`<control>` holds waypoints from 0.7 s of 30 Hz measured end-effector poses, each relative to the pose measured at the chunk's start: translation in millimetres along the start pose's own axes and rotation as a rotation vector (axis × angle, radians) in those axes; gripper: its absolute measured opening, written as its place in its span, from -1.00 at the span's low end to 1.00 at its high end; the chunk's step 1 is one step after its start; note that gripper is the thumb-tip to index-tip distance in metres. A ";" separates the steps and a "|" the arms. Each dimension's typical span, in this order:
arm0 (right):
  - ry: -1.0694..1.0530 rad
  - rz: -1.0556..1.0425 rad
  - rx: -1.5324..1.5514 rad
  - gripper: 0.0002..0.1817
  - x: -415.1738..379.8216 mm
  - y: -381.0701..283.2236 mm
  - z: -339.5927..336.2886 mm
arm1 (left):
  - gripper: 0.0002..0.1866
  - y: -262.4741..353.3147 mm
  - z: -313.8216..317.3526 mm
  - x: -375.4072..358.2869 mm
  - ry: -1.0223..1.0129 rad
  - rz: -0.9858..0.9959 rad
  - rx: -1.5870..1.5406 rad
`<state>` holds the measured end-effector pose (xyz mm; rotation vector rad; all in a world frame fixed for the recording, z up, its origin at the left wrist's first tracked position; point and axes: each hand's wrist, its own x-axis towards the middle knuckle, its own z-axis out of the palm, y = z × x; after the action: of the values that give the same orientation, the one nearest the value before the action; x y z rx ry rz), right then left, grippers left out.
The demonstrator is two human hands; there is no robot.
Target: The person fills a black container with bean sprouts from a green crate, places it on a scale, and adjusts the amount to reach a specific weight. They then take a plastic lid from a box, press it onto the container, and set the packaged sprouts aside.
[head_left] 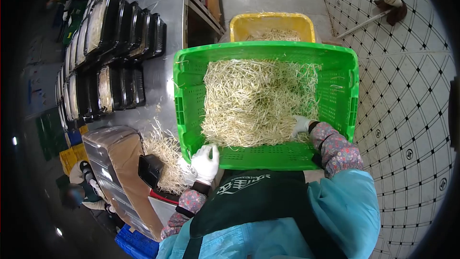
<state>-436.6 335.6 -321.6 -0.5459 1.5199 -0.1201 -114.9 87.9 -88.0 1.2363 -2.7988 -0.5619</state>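
Observation:
A large green crate [266, 157] full of pale bean sprouts [254, 100] stands right in front of me. My left hand [206, 163], white-gloved, is closed at the crate's near left corner, with its fingers curled over the rim. Inside the crate on the right, my right hand [302, 125], also gloved, reaches into the sprouts; its fingertips are hidden among them. More sprouts [167, 156] lie in a loose heap on the metal table left of the crate. A black tray [150, 170] rests tilted against that heap.
Stacked black trays [103, 86] stand on the metal table [165, 74] at the left, near a cardboard box [136, 177]. Beyond the crate is a yellow basket [235, 28] with sprouts. Another person [79, 192] is at the lower left, past the box.

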 end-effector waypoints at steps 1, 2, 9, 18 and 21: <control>0.015 -0.004 0.001 0.39 -4.3 -2.1 -3.3 | -0.89 -0.2 -0.1 -0.3 -0.011 -0.013 -0.004; 0.031 -0.006 0.004 0.34 -15.2 -11.1 -7.6 | -0.88 1.3 -1.1 0.3 -0.001 -0.005 -0.014; 0.073 -0.078 -0.111 0.12 -95.8 -63.4 -57.5 | -0.80 -14.8 2.3 4.1 -0.114 -0.179 -0.476; 0.269 -0.497 -0.004 -0.04 -215.5 -154.8 -108.5 | -0.68 -9.1 -58.1 79.1 -0.083 -0.244 -1.025; 0.245 -0.504 -0.054 0.00 -202.5 -207.9 -90.1 | -0.60 -6.6 -56.6 102.9 -0.060 -0.147 -0.985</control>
<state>-484.2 212.1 -48.1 -0.9788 1.5952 -0.5533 -170.9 -8.0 -49.2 1.1408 -1.9318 -1.7004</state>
